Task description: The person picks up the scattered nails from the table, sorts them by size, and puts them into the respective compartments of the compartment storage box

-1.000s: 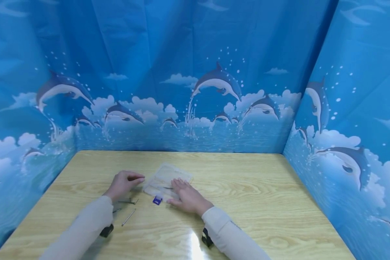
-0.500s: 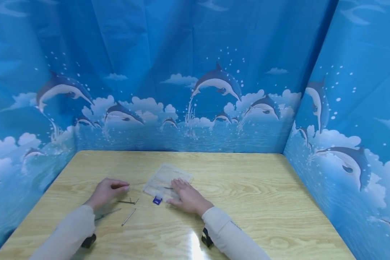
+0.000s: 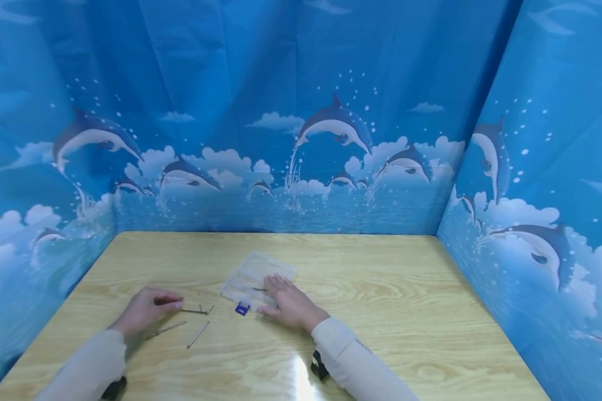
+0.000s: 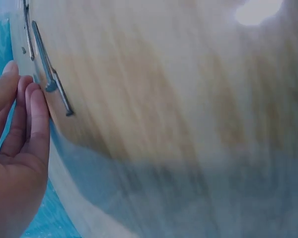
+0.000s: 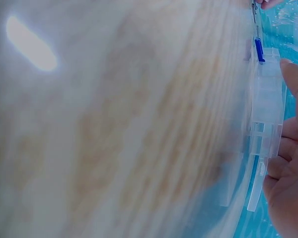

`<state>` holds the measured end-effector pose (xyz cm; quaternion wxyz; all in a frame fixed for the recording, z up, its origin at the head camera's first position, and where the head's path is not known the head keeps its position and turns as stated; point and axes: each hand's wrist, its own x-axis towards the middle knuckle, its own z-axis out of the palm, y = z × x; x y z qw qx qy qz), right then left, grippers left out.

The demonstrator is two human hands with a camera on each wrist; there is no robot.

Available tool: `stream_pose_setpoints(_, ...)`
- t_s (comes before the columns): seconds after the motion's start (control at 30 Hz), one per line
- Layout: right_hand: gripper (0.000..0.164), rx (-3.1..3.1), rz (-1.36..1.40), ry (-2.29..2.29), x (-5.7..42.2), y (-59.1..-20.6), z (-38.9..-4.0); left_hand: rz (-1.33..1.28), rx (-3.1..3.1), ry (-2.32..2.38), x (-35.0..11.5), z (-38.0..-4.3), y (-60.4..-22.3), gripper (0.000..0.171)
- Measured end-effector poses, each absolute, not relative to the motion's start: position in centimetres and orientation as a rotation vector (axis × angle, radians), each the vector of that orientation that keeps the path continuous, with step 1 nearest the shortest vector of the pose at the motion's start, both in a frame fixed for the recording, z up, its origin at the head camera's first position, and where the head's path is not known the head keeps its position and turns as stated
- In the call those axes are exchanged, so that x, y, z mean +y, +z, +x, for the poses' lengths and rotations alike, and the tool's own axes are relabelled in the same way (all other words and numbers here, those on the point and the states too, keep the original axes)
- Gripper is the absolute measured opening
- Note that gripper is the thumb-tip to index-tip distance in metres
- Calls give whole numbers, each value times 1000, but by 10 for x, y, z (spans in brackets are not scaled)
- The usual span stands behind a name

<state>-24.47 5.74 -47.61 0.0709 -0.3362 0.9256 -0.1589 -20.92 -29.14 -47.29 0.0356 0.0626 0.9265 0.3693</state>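
Note:
My left hand hovers at the left of the table, thumb and forefinger close together at the end of a dark metal nail; nothing shows between them. Below it lie another nail and a shinier, slanted nail. In the left wrist view, nails lie just beyond my fairly straight fingers. My right hand rests flat, fingers spread, on a clear plastic box. A thin dark piece shows there beside the fingertips. A small blue square piece sits at the box's near corner.
The wood-grain table reaches back to a blue dolphin-print curtain, which also hangs along both sides. A bright reflection lies near the front. A tiny speck lies between the left hand and the box.
My left hand has moved left and toward me, from beside the box's left corner to the nails, uncovering the lower left nail. The right hand and box stay in place.

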Motion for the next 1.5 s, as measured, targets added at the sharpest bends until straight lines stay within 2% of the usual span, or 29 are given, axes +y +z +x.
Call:
stream_pose_setpoints(0.3, 76, 2785, -1012, -474, 58, -477, -245, 126, 2787, 1163, -291, -202, -474, 30)
stream_pose_setpoints(0.53, 76, 2778, -1004, -479, 57, -476, -245, 235, 2834, 1087, -289, -204, -479, 22)
stream_pose_setpoints(1.5, 76, 2794, -1007, -455, 56, -477, -245, 332, 2880, 1025, -286, -207, -480, 5)
